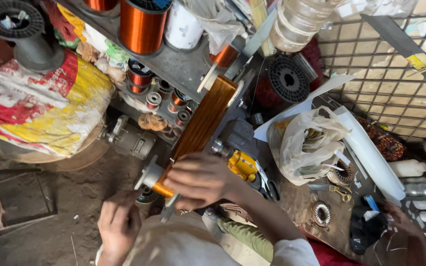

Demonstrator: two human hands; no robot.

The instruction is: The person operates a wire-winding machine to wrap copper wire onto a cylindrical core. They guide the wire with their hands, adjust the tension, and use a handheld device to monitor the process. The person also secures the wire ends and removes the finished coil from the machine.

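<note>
A long flat coil of copper wire (204, 118) is wound on a winding form that runs from a grey shelf down to a white spindle end (149, 176). My right hand (200, 181) is closed over the lower end of this coil, fingers wrapped across the wire. My left hand (119, 225) sits lower left, just below the spindle end, with its fingers curled next to a pale cloth (183, 244) over my lap. Whatever those fingers hold is hidden.
Copper wire spools (141, 27) stand on the grey shelf. A yellow tool (242, 165), a plastic bag (306, 145), scissors (338, 190), a small stator (321, 213) and a white roll (371, 152) lie to the right. A small motor (129, 140) and a printed sack (40, 101) are at left.
</note>
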